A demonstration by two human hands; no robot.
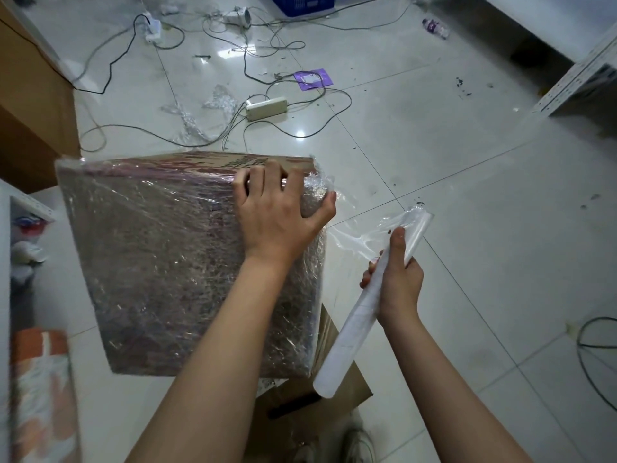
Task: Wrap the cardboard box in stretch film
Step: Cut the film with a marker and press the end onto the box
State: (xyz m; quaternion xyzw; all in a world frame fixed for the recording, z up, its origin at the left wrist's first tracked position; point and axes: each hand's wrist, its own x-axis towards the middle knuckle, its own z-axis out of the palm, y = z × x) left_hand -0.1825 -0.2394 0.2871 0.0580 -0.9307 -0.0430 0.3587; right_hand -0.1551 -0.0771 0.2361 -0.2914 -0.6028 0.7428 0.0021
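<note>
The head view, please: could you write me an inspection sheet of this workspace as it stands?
Surface: glossy pale tiled floor, scuffed with dark specks.
Job's things: brown cardboard box, film over top and right side; white stretch-film roll, sheet running to the box.
Clutter: crumpled film scraps, purple packet, plastic bottle.
Grippers: left hand presses the box corner; right hand grips the roll.
Cables: loose wires and white power strip.
Surroundings: flattened cardboard, metal shelving.

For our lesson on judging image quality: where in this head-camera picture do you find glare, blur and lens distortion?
Head view: glare from ceiling lights spots the glossy floor tiles and glints on the stretch film over the cardboard box; the lower left edge is smeared, blurring the orange packet; wide-angle bending curves the tile joints; both hands and the film roll look sharp.
</note>
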